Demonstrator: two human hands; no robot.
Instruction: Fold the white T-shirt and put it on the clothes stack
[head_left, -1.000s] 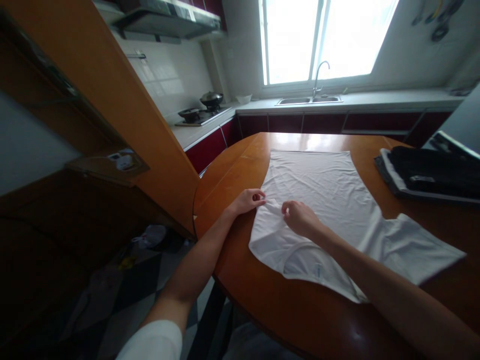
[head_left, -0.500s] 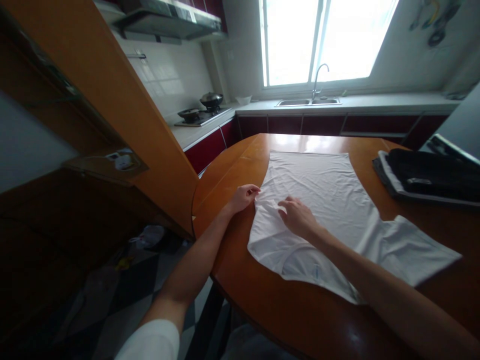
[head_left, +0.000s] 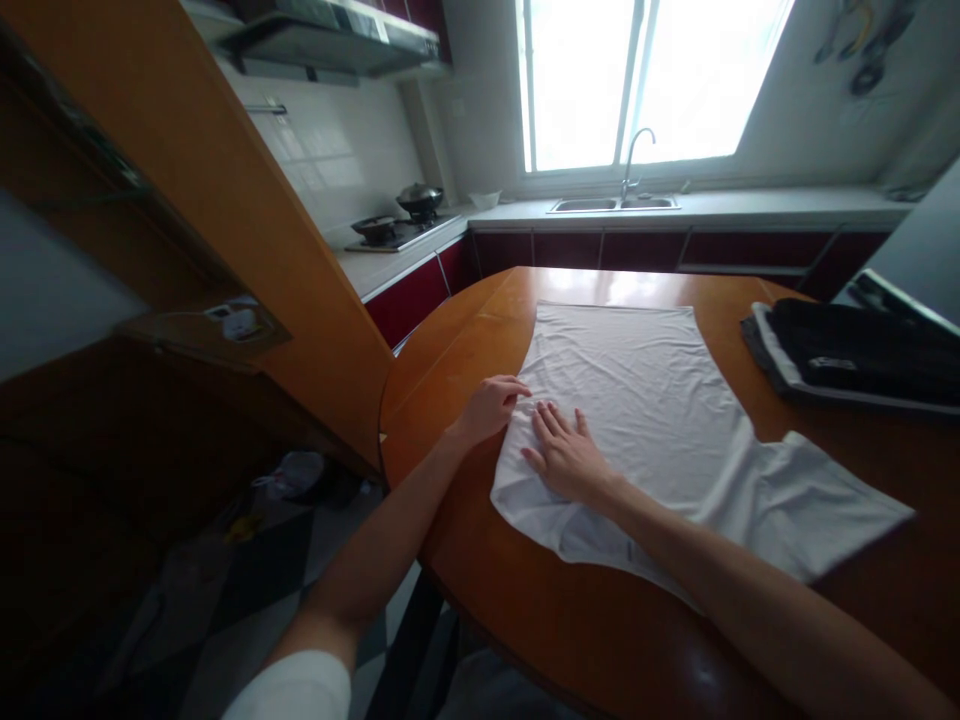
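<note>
A white T-shirt (head_left: 637, 390) lies spread on the brown wooden table (head_left: 442, 350), with one sleeve stretched toward the right and light creases across its body. At the shirt's left edge is my left hand (head_left: 491, 408), its bent fingers closed on the fabric; the thumb is mostly hidden. My right hand (head_left: 568, 458) rests flat on the cloth just beside it, fingers spread and palm down. My right forearm crosses over the collar end and hides part of it.
Folded dark clothes (head_left: 862, 350) are stacked on the table's right side. Beyond the table run a counter with a sink (head_left: 615, 204) and a stove with pans (head_left: 420, 200). An orange wooden partition (head_left: 300, 250) stands close on the left.
My right hand has come down and left, from hovering with curled fingers to lying flat on the shirt. My left hand has shifted slightly right at the shirt's edge.
</note>
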